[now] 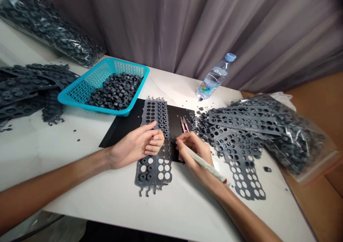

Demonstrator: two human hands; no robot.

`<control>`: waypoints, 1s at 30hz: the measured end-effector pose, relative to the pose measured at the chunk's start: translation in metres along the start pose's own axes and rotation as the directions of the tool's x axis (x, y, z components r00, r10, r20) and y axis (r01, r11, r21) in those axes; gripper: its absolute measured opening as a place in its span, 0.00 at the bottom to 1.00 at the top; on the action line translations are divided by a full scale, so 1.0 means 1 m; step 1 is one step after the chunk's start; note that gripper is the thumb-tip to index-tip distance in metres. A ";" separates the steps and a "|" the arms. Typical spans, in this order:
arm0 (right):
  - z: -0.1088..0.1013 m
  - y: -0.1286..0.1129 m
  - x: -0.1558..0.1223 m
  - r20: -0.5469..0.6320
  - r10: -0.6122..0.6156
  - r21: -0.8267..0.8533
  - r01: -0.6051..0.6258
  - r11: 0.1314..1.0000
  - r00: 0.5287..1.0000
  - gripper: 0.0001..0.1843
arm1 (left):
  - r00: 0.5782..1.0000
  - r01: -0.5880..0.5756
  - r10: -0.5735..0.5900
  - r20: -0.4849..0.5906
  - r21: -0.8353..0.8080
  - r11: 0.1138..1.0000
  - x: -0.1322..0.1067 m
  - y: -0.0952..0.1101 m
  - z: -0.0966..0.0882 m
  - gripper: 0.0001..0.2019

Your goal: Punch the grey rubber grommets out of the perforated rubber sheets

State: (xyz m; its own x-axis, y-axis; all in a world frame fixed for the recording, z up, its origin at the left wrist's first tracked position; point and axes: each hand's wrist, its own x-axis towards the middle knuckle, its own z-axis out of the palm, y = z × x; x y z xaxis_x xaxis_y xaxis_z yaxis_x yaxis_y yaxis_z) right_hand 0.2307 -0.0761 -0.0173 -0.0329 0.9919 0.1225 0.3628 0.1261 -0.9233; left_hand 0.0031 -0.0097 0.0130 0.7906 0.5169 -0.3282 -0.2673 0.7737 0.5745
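Observation:
A grey rubber sheet (154,127) of round cells lies lengthwise in front of me, partly on a black mat (123,127). Some of its cells hold small ring-shaped rubber parts, others are bare holes. My left hand (142,142) rests over the sheet's left side, its fingers curled toward the palm; whatever they may hold is hidden. Just right of the sheet, my right hand (194,149) grips a slim, pale pen-shaped tool (206,165) with a red mark near its rear end. The tool's dark tip points toward the sheet. Beyond that hand lie small pink-handled thread snips (184,124).
A turquoise basket (63,96) holds many loose rubber parts. Behind it is a full plastic bag (53,27); more sheets (24,88) lie left. At right are a water bottle (214,78), punched-out sheets (249,174) and another filled bag (302,145). A curtain (171,27) hangs behind.

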 end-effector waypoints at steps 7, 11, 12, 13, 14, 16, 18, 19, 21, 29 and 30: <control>0.000 0.007 0.001 0.032 0.004 0.000 -0.004 1.000 0.999 0.09 | 0.994 -0.096 0.106 -0.007 0.374 0.923 0.001 -0.003 -0.006 0.28; -0.001 0.006 0.001 0.036 0.014 0.007 -0.015 1.000 0.999 0.09 | 0.930 -0.177 0.363 -0.060 0.794 0.582 -0.001 -0.006 -0.012 0.30; -0.002 0.005 0.001 0.035 0.017 0.010 -0.017 1.000 0.999 0.09 | 0.896 -0.172 0.442 -0.037 0.889 0.424 -0.001 -0.005 -0.014 0.28; -0.002 0.005 0.001 0.038 0.022 0.013 -0.022 1.000 0.999 0.10 | 0.858 -0.162 0.514 0.009 0.954 0.254 -0.001 -0.004 -0.015 0.26; -0.003 0.004 0.002 0.045 0.030 0.018 -0.031 0.999 0.999 0.10 | 0.823 -0.155 0.563 0.075 0.983 0.094 0.000 -0.003 -0.017 0.22; -0.004 0.003 0.003 0.063 0.057 0.043 -0.060 0.997 0.996 0.10 | 0.790 -0.160 0.575 0.214 0.977 -0.144 0.004 -0.001 -0.021 0.14; -0.005 0.003 0.005 0.080 0.096 0.100 -0.103 0.990 0.992 0.10 | 0.800 -0.180 0.518 0.302 0.945 -0.273 0.008 -0.001 -0.025 0.14; -0.005 0.003 0.006 0.087 0.114 0.136 -0.125 0.983 0.990 0.10 | 0.813 -0.189 0.485 0.323 0.934 -0.304 0.010 -0.002 -0.027 0.16; -0.004 0.004 0.007 0.102 0.137 0.207 -0.155 0.966 0.985 0.10 | 0.840 -0.192 0.435 0.324 0.928 -0.321 0.012 -0.004 -0.030 0.19; 0.001 0.002 0.011 0.154 0.162 0.212 -0.192 0.958 0.975 0.02 | 0.880 -0.147 0.391 0.268 0.938 -0.314 0.006 -0.009 -0.032 0.24; 0.001 0.002 0.011 0.148 0.163 0.206 -0.192 0.960 0.975 0.02 | 0.882 -0.147 0.387 0.267 0.939 -0.311 0.006 -0.009 -0.032 0.25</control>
State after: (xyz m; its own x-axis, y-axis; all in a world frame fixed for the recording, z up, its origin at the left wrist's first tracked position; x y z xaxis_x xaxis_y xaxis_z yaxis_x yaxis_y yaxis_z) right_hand 0.2297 -0.0653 -0.0179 -0.1107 0.9902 -0.0853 0.1629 -0.0666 -0.9844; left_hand -0.0076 -0.0021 -0.0176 0.7411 0.6581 0.1329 0.4839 -0.6608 0.5738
